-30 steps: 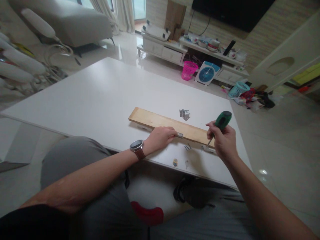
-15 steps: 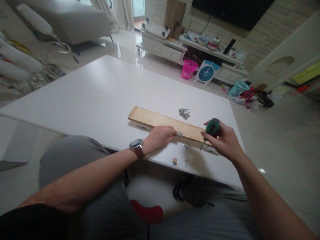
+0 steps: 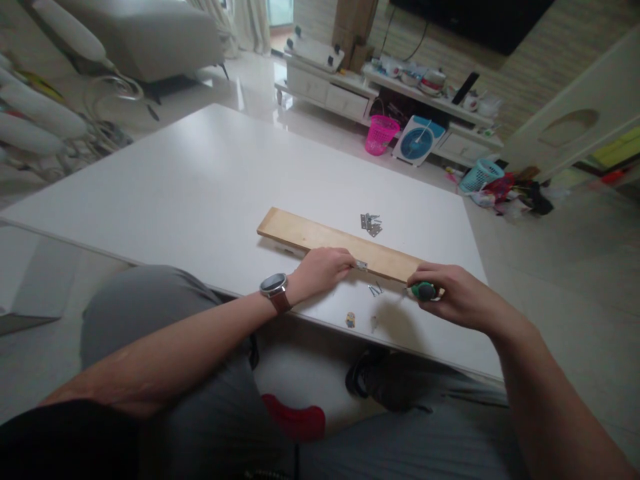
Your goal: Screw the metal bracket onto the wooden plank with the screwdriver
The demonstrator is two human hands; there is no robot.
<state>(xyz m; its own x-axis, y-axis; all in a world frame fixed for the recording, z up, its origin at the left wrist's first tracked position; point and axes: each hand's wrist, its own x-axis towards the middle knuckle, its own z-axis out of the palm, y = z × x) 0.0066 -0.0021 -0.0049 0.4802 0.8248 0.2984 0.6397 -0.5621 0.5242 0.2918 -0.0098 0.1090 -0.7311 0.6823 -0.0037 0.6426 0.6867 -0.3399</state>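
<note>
A long wooden board [image 3: 320, 237] lies raised a little above the white table. My left hand [image 3: 324, 272] is closed on a small metal bracket [image 3: 361, 265] at the board's near edge. At the board's right end, my right hand [image 3: 453, 293] wraps around a green-handled screwdriver [image 3: 424, 291]. Its handle points toward me, and its shaft is mostly hidden. Several loose screws [image 3: 375, 289] lie on the table between my hands. Beyond the board is a small pile of metal brackets and screws [image 3: 371, 225].
The white table [image 3: 210, 180] stretches away to the left. A minion sticker [image 3: 351, 320] and a small pale item [image 3: 373, 323] lie near its front edge. On the floor beyond stand a pink basket [image 3: 381, 135], a blue fan [image 3: 417, 141] and a turquoise basket [image 3: 481, 176].
The screwdriver has tilted from shaft-down to handle toward me, and my right hand has lowered and turned with it. My left hand stays on the bracket.
</note>
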